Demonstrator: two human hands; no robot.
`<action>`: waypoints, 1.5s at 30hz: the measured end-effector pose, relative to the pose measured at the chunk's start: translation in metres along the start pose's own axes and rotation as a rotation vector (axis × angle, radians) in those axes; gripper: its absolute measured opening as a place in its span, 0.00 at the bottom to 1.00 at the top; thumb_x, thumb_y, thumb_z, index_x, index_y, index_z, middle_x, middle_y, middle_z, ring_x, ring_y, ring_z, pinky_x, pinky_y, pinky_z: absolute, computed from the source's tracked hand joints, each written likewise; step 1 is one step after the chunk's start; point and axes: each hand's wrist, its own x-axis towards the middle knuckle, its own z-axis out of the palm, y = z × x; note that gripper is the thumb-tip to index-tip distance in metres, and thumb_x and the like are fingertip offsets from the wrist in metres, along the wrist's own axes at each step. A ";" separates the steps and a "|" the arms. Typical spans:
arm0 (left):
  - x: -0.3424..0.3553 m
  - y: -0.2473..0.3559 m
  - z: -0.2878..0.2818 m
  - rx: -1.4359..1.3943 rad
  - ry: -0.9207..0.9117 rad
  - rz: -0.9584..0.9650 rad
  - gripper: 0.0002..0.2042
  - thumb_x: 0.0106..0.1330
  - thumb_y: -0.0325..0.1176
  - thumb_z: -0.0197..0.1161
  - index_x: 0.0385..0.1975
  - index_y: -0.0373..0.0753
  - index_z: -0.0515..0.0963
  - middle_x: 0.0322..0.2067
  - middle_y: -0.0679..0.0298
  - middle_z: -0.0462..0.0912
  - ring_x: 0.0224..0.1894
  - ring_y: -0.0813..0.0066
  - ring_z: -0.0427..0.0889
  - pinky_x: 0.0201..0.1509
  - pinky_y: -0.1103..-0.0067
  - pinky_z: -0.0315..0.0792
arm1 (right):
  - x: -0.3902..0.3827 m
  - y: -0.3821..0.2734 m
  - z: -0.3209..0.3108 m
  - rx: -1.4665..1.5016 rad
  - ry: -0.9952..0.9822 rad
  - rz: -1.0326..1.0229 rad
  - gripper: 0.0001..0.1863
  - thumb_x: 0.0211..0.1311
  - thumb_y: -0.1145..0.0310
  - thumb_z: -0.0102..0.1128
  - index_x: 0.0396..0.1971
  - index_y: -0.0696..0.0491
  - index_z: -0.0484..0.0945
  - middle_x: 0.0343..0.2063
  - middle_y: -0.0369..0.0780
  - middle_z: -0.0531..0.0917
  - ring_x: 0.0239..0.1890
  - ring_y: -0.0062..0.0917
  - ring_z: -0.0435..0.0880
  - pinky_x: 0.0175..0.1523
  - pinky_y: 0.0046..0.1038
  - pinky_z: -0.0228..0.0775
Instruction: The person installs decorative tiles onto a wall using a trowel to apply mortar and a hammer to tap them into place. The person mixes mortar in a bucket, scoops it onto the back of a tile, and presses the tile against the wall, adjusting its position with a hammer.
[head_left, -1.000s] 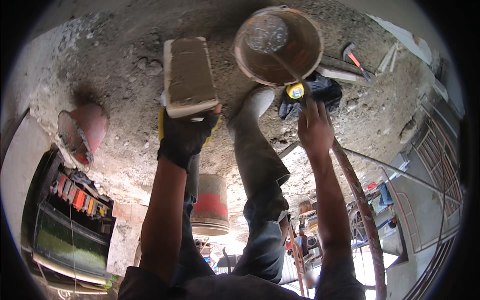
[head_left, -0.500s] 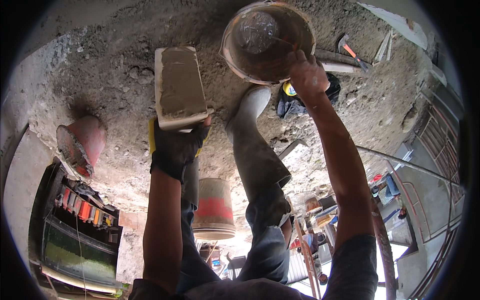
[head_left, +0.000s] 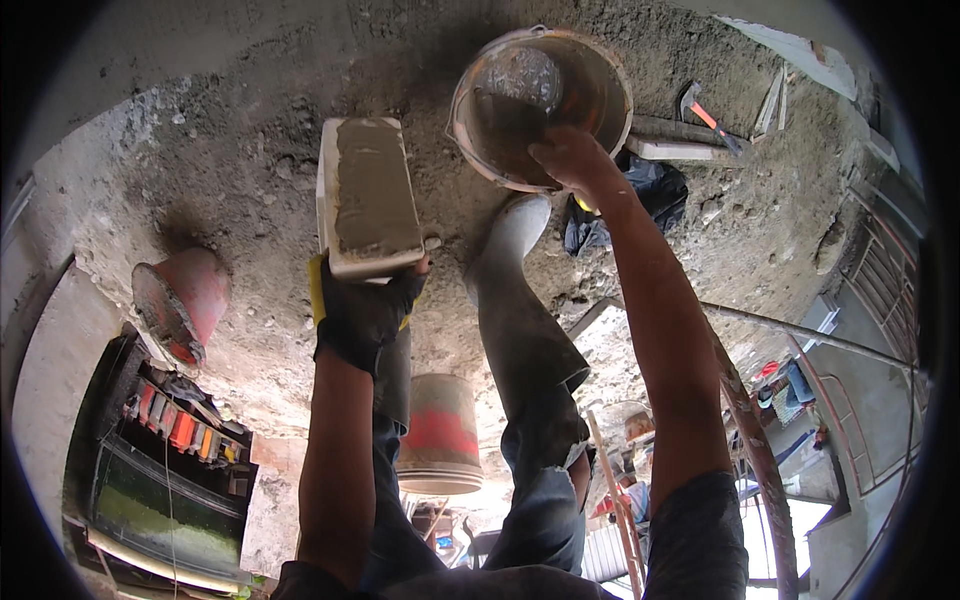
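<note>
My left hand (head_left: 368,313), in a black and yellow work glove, grips the near end of a pale rectangular block (head_left: 326,215). Wet grey mortar (head_left: 372,190) is spread over the block's upper face. A thumb wraps the block's right corner. My bare right hand (head_left: 577,165) reaches over the near right rim of a round bucket (head_left: 458,118), its fingers curled. Whatever those fingers hold is hidden. Inside the bucket lies wet grey material (head_left: 515,80).
A red, mortar-crusted bucket (head_left: 200,285) lies tipped at left. Another bucket (head_left: 440,425) stands behind my legs. Beyond my right hand are a black plastic bag (head_left: 655,190), a board (head_left: 675,150) and a hammer (head_left: 712,118). A long pole (head_left: 810,331) crosses at right.
My right hand has moved left and slightly down, deeper over the bucket's opening, with its fingers tilted inward. The whole view has shifted a little; my left hand still grips the block.
</note>
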 end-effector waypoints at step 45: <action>-0.254 -0.017 -0.008 1.377 -0.087 0.434 0.23 0.50 0.36 0.78 0.46 0.39 0.78 0.39 0.64 0.85 0.41 0.74 0.85 0.44 0.76 0.80 | -0.366 -0.139 -0.505 -0.632 1.185 -0.314 0.10 0.59 0.67 0.63 0.40 0.50 0.78 0.31 0.37 0.77 0.35 0.33 0.81 0.38 0.35 0.75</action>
